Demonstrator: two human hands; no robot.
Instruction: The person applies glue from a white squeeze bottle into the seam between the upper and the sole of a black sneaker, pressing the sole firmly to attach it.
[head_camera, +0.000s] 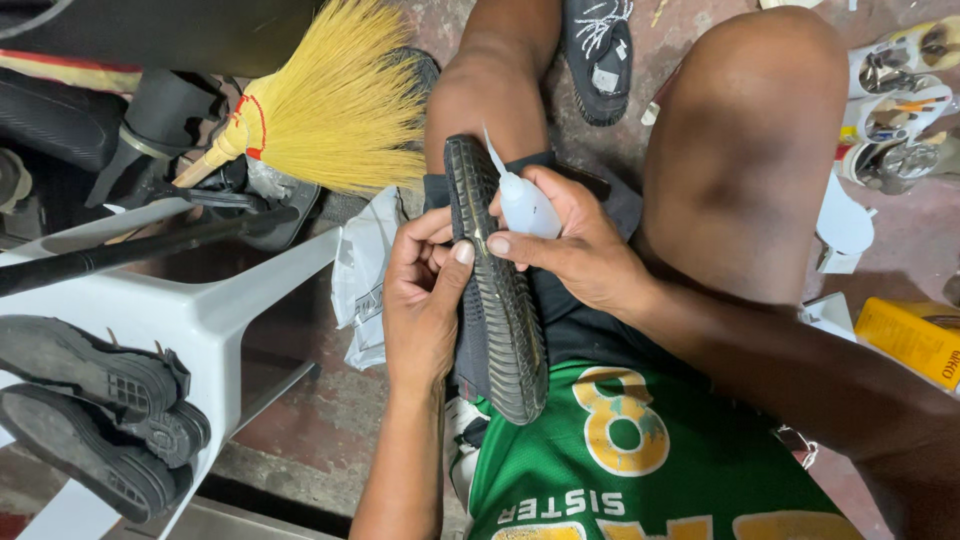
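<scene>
A sleeveless green jersey (650, 470) is worn, marked with a large yellow numeral edged in white and white lettering below it. Dark shorts (585, 330) are worn beneath. Arms, hands (425, 300) and knees are left bare.

A white plastic stool (190, 320) (beside the knee) bears two black soles (95, 410).

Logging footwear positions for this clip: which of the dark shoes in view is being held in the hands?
The black shoe with the ridged rubber sole, sole-up on the lap, gripped by both hands; the pair of black soles lies on the white plastic stool, another black shoe on the floor.
</scene>
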